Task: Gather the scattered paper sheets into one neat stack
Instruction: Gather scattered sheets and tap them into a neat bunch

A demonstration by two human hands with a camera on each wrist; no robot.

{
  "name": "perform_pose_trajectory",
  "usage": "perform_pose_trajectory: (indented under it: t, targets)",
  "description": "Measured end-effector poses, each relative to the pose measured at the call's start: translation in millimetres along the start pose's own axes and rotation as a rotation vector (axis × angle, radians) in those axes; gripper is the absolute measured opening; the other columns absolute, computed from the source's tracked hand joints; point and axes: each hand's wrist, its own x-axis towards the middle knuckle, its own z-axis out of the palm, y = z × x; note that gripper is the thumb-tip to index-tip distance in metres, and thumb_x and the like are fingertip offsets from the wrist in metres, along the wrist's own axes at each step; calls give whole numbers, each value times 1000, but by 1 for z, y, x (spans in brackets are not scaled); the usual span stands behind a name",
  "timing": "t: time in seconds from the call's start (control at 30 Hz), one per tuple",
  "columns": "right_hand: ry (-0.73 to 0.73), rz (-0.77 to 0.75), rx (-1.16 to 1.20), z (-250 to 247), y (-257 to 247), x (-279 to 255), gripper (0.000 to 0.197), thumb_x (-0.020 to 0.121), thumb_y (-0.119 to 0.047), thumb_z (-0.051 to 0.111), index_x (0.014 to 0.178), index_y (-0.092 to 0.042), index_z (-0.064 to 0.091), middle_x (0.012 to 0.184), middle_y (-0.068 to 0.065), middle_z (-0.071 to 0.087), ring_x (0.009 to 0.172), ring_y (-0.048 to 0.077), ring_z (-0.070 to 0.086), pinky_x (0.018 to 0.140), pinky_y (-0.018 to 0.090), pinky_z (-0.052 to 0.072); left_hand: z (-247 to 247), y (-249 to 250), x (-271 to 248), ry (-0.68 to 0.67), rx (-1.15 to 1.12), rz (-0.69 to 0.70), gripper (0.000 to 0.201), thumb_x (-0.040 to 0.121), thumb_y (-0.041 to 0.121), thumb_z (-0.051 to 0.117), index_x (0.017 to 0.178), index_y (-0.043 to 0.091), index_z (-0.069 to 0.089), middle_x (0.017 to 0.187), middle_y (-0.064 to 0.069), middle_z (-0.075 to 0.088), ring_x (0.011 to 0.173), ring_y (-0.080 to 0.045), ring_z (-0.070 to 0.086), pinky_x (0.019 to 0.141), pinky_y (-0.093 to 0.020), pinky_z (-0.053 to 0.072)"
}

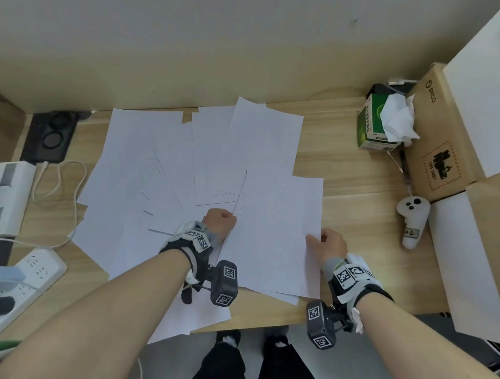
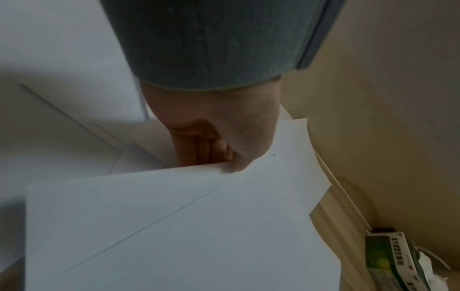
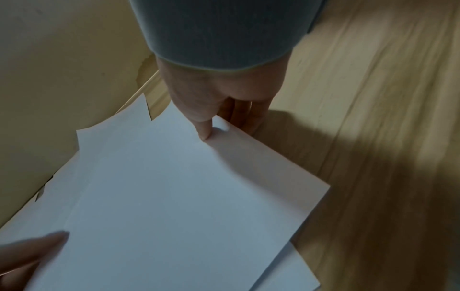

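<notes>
Several white paper sheets (image 1: 162, 159) lie fanned and overlapping across the wooden desk (image 1: 359, 173). A small bundle of sheets (image 1: 275, 229) sits at the front right of the spread. My left hand (image 1: 221, 221) pinches the bundle's left edge (image 2: 199, 196), thumb on top and fingers (image 2: 199, 149) curled beneath. My right hand (image 1: 328, 243) pinches its right edge (image 3: 224, 149), thumb (image 3: 202, 126) on top and fingers under the paper. One sheet (image 1: 198, 313) hangs over the desk's front edge.
A green tissue box (image 1: 377, 124), cardboard boxes (image 1: 441, 137) and a white controller (image 1: 412, 221) crowd the right side. A power strip (image 1: 14, 285), a white device (image 1: 2, 195), cables (image 1: 57, 181) and a black pad (image 1: 51, 134) sit at left. A wall runs behind the desk.
</notes>
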Motion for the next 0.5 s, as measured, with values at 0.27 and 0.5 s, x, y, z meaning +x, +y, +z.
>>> perform_pose_trajectory:
  t: [0.27,0.5]
  targets:
    - [-43,-1,-111,-4,-5,3,28,75,-37,68,89,-15,60,82,1,65,69,18,59,68,38,51,23,2,-11,-151,26,41,9,79,7,59,72,10,52,65,-5,49,58,-18,46,51,-22,32]
    - [-9,-1,139,-30,3,15,45,80,-43,71,115,-20,56,103,0,63,92,19,62,82,36,51,33,26,-21,-225,-97,107,30,79,0,56,108,1,63,102,-14,69,92,-29,66,83,-36,55]
